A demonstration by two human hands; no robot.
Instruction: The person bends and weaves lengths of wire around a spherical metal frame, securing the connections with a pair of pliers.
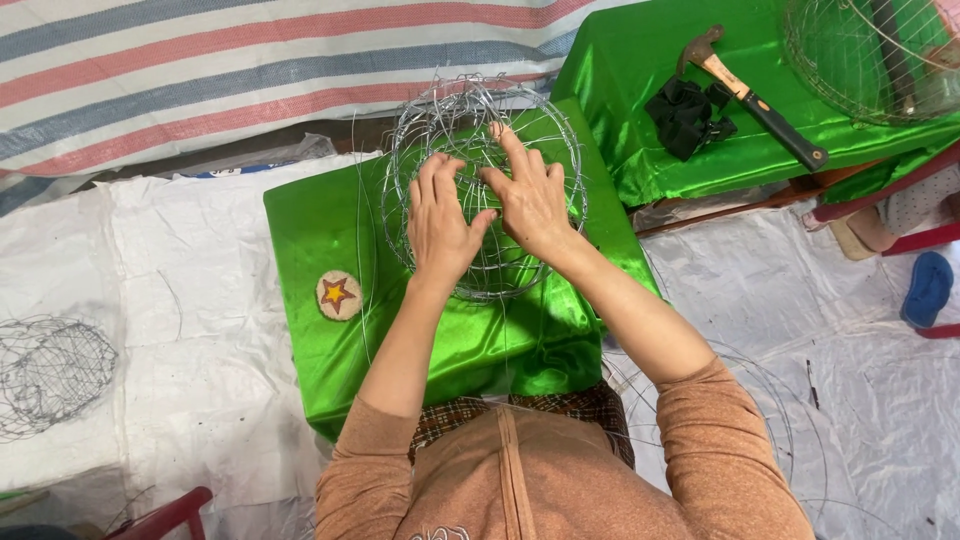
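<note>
Wire basket point(470, 110): on green worktop point(320, 210), near far edge.
Left hand point(440, 220): spread flat on wires.
Right hand point(530, 195): fingers spread, touching wires.
Round star badge point(339, 296): near left edge.

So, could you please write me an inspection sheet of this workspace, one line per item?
Surface: small table draped in shiny green cloth, on white plastic sheeting.
Job's things: round wire frame of thin silver wire, lying on the cloth.
Clutter: round patch with a star on the cloth; hammer and black fabric bundle on a second green table.
Hands: left hand and right hand both rest on the wire frame, fingers spread among the wires.
Cables: nothing seen; only loose wire by the person's right arm.
Surroundings: striped tarp behind, wire basket on the floor, another wire basket top right, blue slipper.
</note>
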